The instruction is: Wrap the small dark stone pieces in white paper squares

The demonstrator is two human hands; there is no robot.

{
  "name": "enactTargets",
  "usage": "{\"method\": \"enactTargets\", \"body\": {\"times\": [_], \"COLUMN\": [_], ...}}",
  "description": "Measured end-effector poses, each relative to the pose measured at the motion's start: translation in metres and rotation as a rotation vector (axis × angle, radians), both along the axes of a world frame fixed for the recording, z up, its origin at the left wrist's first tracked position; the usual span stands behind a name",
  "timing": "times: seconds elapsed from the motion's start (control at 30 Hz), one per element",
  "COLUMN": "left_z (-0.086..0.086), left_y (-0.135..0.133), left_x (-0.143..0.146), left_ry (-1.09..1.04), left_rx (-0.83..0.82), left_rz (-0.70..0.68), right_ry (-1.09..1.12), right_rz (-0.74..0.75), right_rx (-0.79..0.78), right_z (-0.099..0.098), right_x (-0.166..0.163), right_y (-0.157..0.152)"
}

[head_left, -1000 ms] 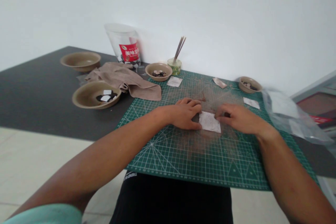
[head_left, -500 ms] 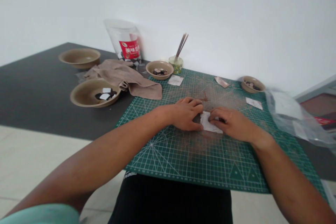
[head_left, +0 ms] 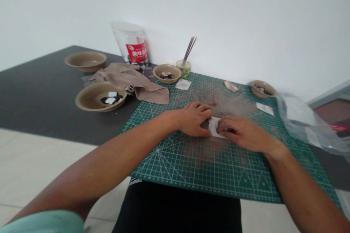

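A small white paper-like sheet (head_left: 213,127) lies on the green cutting mat (head_left: 175,167). My left hand (head_left: 193,120) rests palm down at its left side, fingers and thumb apart, with the fingertips and thumb tip at the sheet's edge. Over the sheet's right part is my right hand (head_left: 242,131), its fingers curled and pinched together against the surface. Whatever sits between those fingertips is hidden. Brownish dust smears the mat around both hands.
Small bowls of dark and pale pieces (head_left: 167,74) (head_left: 263,89) stand behind. Leftward are a bowl with white-and-black pieces (head_left: 90,98), another bowl (head_left: 87,62), a brown cloth (head_left: 123,76) and a clear jar (head_left: 128,40). A plastic bag (head_left: 303,120) lies right.
My right hand has shifted slightly down over the sheet, its fingers still pinched. My left hand stays in place. The view has tilted a little.
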State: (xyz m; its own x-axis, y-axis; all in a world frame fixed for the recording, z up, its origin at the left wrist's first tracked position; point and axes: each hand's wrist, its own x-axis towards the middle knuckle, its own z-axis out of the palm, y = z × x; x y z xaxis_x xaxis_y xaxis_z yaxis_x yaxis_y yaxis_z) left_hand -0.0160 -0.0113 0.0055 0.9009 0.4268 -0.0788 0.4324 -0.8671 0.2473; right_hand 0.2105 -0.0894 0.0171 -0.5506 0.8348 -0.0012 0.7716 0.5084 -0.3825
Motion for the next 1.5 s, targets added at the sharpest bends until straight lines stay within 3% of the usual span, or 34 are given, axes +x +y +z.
{"method": "enactTargets", "body": {"times": [0.2,0.37,0.53,0.7,0.87,1.03,1.2,1.37,1.5], "left_z": [0.001,0.000,-0.001,0.001,0.001,0.000,0.000,0.000,0.000], "left_y": [0.000,0.000,0.000,0.000,0.000,0.001,0.002,0.003,0.005], "left_x": [0.000,0.000,-0.001,-0.001,-0.001,0.000,0.000,-0.001,-0.001], "left_ry": [0.003,-0.005,-0.005,0.002,0.007,0.004,0.003,0.010,0.008], "left_rx": [0.003,0.004,0.005,-0.004,-0.011,-0.004,-0.010,-0.007,-0.004], "left_rz": [0.012,0.000,0.005,0.000,0.024,0.007,0.004,-0.008,-0.021], "right_ry": [-0.066,0.018,-0.046,0.000,-0.057,-0.035,-0.065,-0.057,-0.018], "right_rz": [-0.154,0.012,-0.146,0.026,-0.157,0.018,-0.144,-0.020,-0.009], "right_rx": [0.083,0.007,0.052,0.018,0.081,0.029,0.097,0.079,0.061], "right_z": [-0.002,-0.001,-0.001,-0.002,0.000,0.001,-0.001,0.001,0.000], "right_x": [-0.003,-0.005,0.000,-0.005,-0.003,-0.008,-0.003,-0.008,-0.014], "right_y": [0.003,0.000,0.002,-0.002,0.000,-0.004,0.000,-0.006,-0.007]}}
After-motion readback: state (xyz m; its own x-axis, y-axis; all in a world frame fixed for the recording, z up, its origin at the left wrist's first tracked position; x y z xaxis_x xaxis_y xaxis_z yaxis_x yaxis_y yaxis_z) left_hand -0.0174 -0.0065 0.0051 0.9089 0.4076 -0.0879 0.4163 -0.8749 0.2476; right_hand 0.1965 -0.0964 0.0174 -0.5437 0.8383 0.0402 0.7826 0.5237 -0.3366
